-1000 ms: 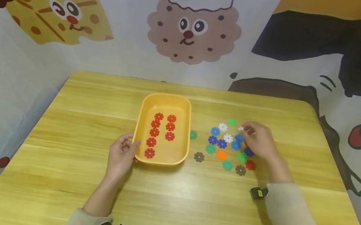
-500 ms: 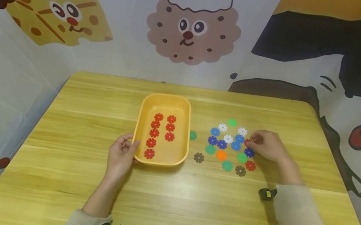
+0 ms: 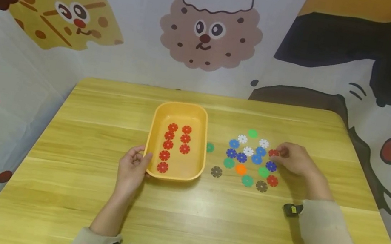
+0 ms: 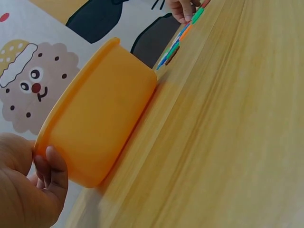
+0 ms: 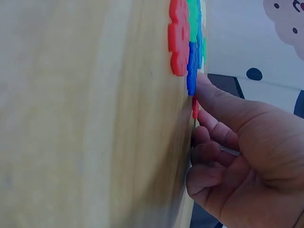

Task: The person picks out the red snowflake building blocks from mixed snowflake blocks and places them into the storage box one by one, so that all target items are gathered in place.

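My left hand (image 3: 131, 172) grips the left rim of a yellow plastic tray (image 3: 194, 162), thumb over the edge and fingers curled beneath. Inside lie several red snowflake discs (image 3: 167, 144) in two columns, the left one longer. At the right of a loose spread of snowflake discs, my right hand (image 3: 296, 161) pinches a red snowflake disc (image 3: 273, 152) between thumb and fingers, low at the tabletop. A dark blue disc (image 3: 271, 166) lies just below it. Another red disc (image 3: 272, 180) lies nearer me. In the right wrist view, the thumb partly hides the pinched red disc (image 5: 195, 108).
Between tray and right hand lie white (image 3: 248, 151), blue (image 3: 241, 158), green (image 3: 263, 172), orange (image 3: 240, 169) and brown discs (image 3: 216, 171). One green disc (image 3: 210, 147) sits beside the tray's right wall. Behind the wooden table (image 3: 178, 227) hangs a cartoon-printed cloth (image 3: 112, 60).
My right hand has moved right and slightly toward me, from a white disc to the red disc, which it now pinches. My left hand and the tray have stayed put.
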{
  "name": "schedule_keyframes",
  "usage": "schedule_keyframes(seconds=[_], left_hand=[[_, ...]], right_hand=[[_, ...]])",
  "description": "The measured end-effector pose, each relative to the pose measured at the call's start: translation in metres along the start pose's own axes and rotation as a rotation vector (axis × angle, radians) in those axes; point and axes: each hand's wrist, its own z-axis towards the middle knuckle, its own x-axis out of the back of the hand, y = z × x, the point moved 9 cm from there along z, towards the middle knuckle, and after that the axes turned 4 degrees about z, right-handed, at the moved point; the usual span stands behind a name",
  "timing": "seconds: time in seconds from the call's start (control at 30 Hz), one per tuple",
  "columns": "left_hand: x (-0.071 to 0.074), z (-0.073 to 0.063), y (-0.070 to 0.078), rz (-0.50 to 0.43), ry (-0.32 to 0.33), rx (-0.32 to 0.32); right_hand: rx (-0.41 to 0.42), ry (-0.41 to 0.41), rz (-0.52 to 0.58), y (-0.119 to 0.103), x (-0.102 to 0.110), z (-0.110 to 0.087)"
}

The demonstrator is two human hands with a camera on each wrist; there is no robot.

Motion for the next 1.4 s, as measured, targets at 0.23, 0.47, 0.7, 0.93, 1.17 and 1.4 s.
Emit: schedule_keyframes(seconds=[0.23, 0.47, 0.7, 0.93, 1.17, 1.4], left_hand=[[-0.0009, -0.0007, 0.0021, 0.004, 0.001, -0.020], [-0.0002, 0.0000, 0.0036, 0.006, 0.007, -0.024], [-0.0013, -0.0012, 0.0017, -0.006, 0.003, -0.006], [-0.0016, -0.0013, 0.0010, -0.011, -0.002, 0.002], [-0.0007, -0.0010, 0.0007, -0.005, -0.007, 0.011], [-0.0011, -0.0014, 0.0001, -0.008, -0.015, 0.013]], right_hand=[[-0.011, 0.000, 0.021, 0.0004, 0.0009, -0.0019], [-0.008, 0.072, 0.034, 0.0027, 0.0062, -0.0002], [0.006, 0.006, 0.019, 0.0006, 0.0005, 0.0033], [-0.013, 0.017, 0.060, 0.0031, 0.0016, 0.0016], [0.027, 0.056, 0.061, 0.0050, 0.0052, 0.0015], [0.057, 0.049, 0.034, -0.0014, 0.0043, -0.0013]])
